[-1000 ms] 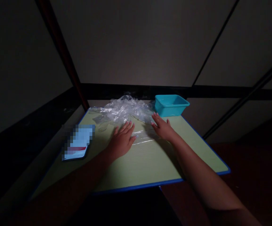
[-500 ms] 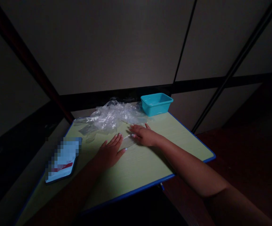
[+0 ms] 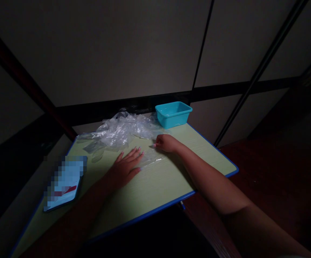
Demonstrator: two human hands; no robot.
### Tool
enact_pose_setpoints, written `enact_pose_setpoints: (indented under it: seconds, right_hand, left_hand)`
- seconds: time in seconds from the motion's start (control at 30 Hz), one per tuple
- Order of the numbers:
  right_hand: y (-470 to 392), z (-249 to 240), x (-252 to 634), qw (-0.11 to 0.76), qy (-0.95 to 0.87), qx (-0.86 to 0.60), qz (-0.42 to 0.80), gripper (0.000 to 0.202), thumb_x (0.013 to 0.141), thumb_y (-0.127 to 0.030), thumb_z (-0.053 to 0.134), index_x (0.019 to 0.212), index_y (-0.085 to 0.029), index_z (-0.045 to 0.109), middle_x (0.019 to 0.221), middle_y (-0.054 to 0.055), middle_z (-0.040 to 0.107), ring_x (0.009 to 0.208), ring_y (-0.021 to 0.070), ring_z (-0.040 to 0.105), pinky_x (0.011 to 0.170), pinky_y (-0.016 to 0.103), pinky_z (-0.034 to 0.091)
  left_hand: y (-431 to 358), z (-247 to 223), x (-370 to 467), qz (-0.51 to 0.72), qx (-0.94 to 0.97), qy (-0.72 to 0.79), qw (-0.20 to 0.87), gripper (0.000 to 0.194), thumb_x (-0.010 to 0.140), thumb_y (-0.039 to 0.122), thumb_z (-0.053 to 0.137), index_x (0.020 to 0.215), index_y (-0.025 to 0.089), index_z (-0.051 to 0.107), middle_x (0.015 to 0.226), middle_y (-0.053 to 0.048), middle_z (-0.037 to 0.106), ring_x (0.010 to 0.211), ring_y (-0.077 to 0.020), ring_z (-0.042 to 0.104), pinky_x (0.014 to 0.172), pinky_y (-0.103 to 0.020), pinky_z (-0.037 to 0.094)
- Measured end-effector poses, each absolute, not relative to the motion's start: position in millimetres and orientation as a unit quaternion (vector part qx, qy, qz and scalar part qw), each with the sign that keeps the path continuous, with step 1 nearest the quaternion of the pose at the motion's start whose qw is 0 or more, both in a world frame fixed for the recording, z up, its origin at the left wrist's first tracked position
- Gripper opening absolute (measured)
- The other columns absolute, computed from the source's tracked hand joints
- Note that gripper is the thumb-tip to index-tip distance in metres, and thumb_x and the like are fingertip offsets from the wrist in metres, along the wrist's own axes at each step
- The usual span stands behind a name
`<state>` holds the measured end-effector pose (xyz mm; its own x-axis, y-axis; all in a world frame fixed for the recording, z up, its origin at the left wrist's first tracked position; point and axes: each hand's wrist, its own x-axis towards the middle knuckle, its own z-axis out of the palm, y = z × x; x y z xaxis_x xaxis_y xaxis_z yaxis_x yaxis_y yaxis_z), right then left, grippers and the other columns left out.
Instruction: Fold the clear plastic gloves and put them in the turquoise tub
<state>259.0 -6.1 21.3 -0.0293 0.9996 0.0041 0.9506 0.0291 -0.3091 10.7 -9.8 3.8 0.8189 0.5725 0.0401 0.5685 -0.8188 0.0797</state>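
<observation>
A clear plastic bag (image 3: 153, 159) lies flat on the pale green table (image 3: 144, 195), thin and hard to see. My left hand (image 3: 125, 167) rests flat with its fingers spread, pressing on the bag's left end. At the bag's far right edge, my right hand (image 3: 167, 143) has its fingers curled together in a pinch on the plastic. The exact grip is partly hidden by the fingers. Beyond both hands spreads a crumpled heap of clear plastic bags (image 3: 120, 129).
A turquoise plastic basin (image 3: 173, 115) stands at the table's back right corner. On the left lies a phone or tablet (image 3: 64, 186) with its screen lit and blurred. Blue edging (image 3: 144, 216) borders the table, and cabinet panels (image 3: 123, 53) rise behind it.
My right hand has gone from lying stretched over the bag to curled fingers at its far right edge. The left hand stays flat, fingers more spread. The view has shifted slightly.
</observation>
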Motion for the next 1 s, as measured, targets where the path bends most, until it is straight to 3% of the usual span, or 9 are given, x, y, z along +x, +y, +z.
enact_pose_setpoints:
  seconds: [0.43, 0.67, 1.0]
  right_hand:
    - [-5.0, 25.8, 262.3, 0.074, -0.714, -0.680, 0.148, 0.023, 0.078, -0.034, 0.069, 0.086, -0.013, 0.071, 0.085, 0.009, 0.071, 0.071, 0.0162, 0.059, 0.056, 0.023, 0.034]
    - [-3.2, 25.0, 262.1, 0.119, -0.721, -0.671, 0.128, 0.013, 0.080, -0.023, 0.064, 0.085, -0.011, 0.068, 0.083, 0.007, 0.069, 0.068, 0.0130, 0.053, 0.057, 0.022, 0.032]
    - [1.7, 17.0, 262.4, 0.164, -0.727, -0.653, 0.134, 0.010, 0.080, -0.021, 0.063, 0.081, -0.011, 0.065, 0.071, 0.000, 0.064, 0.062, 0.0089, 0.048, 0.057, 0.019, 0.031]
  left_hand:
    - [-16.1, 2.8, 13.2, -0.027, 0.964, 0.260, 0.055, 0.051, 0.097, 0.042, 0.031, 0.146, 0.030, 0.029, 0.154, -0.008, 0.020, 0.142, -0.0268, 0.020, 0.109, -0.060, 0.015]
    - [-19.2, 8.2, 14.8, -0.033, 0.955, 0.289, 0.053, 0.051, 0.096, 0.041, 0.034, 0.145, 0.031, 0.029, 0.155, -0.009, 0.019, 0.142, -0.0284, 0.018, 0.106, -0.065, 0.015]
    - [-20.6, 3.5, 13.1, -0.032, 0.953, 0.297, 0.040, 0.052, 0.096, 0.041, 0.033, 0.146, 0.028, 0.027, 0.155, -0.010, 0.017, 0.143, -0.0268, 0.016, 0.105, -0.065, 0.016]
